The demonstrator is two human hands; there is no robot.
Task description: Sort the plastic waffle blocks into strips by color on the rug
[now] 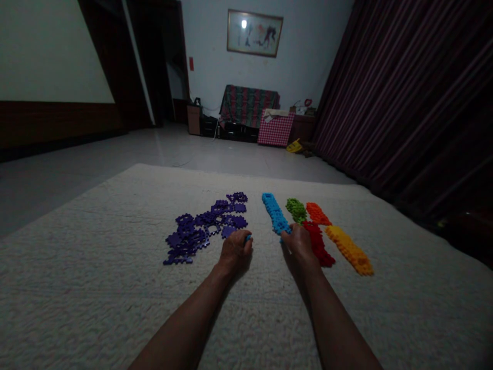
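Left hand [235, 252]: it is curling into a fist on the rug [96, 288], knuckles up. We are seeing a blue piece [248, 237] peeping out at the fingertips, so the fingers are closing on it.
Right hand [301, 242]: it is resting fingers-down on the near end of the blue strip [274, 211]; we are not able to tell whether the fingers are pinching it or only pressing on it.
Blue strip: it is lying about the middle of the rug, running toward the far edge.
Purple pieces [206, 228]: they are lying in a flat, loose scatter left of the blue strip, the nearest ones just beside the left hand.
Green strip [296, 209]: it is lying just right of the blue strip — short, toward the far edge.
Orange strip [318, 213]: it is lying just right of the green strip.
Red strip [319, 245]: it is running along the right hand's outer side, close against it.
Yellow strip [349, 250]: it is lying farthest right, angling toward the rug's right edge.
Curtain [404, 103]: it is hanging along the right side of the room, beyond the rug.
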